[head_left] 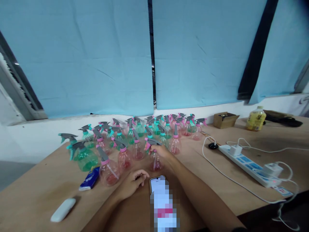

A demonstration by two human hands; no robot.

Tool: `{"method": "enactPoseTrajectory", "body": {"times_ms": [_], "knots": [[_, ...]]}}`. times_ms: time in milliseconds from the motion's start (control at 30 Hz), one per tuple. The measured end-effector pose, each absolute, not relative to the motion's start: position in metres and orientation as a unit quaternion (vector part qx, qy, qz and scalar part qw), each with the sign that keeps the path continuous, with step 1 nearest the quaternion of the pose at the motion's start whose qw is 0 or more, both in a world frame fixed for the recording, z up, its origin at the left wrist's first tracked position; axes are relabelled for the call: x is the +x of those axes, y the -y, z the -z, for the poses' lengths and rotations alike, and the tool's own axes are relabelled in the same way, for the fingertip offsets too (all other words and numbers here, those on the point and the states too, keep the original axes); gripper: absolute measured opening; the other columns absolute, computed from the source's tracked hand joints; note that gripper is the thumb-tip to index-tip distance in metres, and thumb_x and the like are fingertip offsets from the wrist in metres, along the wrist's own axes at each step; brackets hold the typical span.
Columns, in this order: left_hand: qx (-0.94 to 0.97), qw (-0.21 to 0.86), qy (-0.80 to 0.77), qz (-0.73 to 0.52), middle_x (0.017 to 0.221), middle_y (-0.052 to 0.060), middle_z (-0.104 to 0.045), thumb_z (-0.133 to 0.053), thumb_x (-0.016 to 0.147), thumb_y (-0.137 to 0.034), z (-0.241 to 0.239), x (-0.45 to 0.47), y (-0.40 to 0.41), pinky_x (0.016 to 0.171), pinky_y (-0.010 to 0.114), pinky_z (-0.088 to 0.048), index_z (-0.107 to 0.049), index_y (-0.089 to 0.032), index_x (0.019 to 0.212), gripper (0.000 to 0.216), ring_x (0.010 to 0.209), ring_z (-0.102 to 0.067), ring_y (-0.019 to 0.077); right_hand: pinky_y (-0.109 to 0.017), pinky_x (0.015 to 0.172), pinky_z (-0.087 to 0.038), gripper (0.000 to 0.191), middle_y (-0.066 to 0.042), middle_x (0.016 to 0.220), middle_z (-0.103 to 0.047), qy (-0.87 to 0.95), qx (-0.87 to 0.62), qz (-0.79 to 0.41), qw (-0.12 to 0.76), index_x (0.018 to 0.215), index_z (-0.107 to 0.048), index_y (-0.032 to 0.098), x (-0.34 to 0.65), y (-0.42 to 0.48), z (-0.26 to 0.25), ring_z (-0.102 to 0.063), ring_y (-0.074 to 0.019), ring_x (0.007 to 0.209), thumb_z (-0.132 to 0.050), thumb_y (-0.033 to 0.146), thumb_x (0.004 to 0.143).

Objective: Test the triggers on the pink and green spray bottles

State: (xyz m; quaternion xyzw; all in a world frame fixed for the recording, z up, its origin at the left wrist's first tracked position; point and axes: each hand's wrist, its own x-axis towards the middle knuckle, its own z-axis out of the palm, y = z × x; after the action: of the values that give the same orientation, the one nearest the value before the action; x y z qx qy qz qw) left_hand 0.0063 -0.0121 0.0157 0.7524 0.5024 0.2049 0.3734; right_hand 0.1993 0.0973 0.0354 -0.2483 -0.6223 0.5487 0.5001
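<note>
My right hand [158, 150] is closed around the neck and trigger head of a pink spray bottle [156, 163], which stands upright at the front of a group. My left hand [135, 183] rests on the table with its fingers loosely bent and apart, holding nothing. A phone [158, 182] lies between my forearms, partly blurred out. Left of my left hand stand a clear pink spray bottle [109, 174] and another pink spray bottle [125, 158]. A green spray bottle [87, 159] is farther left. Several more pink and green ones with grey heads crowd behind.
At the left lie a blue packet [89, 178] and a white oval case [63, 209]. A white power strip [248, 166] with plugs and cables spreads over the right side. An open cardboard box [225, 120] and a yellow drink bottle [256, 119] stand at the back right.
</note>
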Motion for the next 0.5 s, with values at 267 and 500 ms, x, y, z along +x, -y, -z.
{"method": "enactPoseTrajectory", "body": {"times_ms": [267, 500], "knots": [[0.751, 0.378, -0.498, -0.214, 0.07, -0.002, -0.058, -0.046, 0.091, -0.057, -0.0124, 0.0053, 0.011, 0.062, 0.024, -0.037, -0.067, -0.02, 0.1, 0.043, 0.063, -0.051, 0.0138, -0.028, 0.064, -0.044, 0.023, 0.001, 0.06, -0.065, 0.619, -0.261, -0.546, 0.5, 0.07, -0.072, 0.02, 0.201, -0.0948, -0.0331, -0.058, -0.0155, 0.06, -0.052, 0.024, 0.059], [0.753, 0.379, -0.493, -0.215, 0.07, -0.003, -0.059, -0.046, 0.091, -0.058, -0.0117, 0.0054, 0.0113, 0.061, 0.024, -0.037, -0.066, -0.02, 0.1, 0.044, 0.063, -0.051, 0.0134, -0.026, 0.056, -0.041, 0.014, 0.0, 0.063, -0.064, 0.594, -0.235, -0.556, 0.531, 0.061, -0.065, 0.018, 0.1953, -0.0986, -0.0305, -0.057, -0.0134, 0.052, -0.052, 0.02, 0.058]]}}
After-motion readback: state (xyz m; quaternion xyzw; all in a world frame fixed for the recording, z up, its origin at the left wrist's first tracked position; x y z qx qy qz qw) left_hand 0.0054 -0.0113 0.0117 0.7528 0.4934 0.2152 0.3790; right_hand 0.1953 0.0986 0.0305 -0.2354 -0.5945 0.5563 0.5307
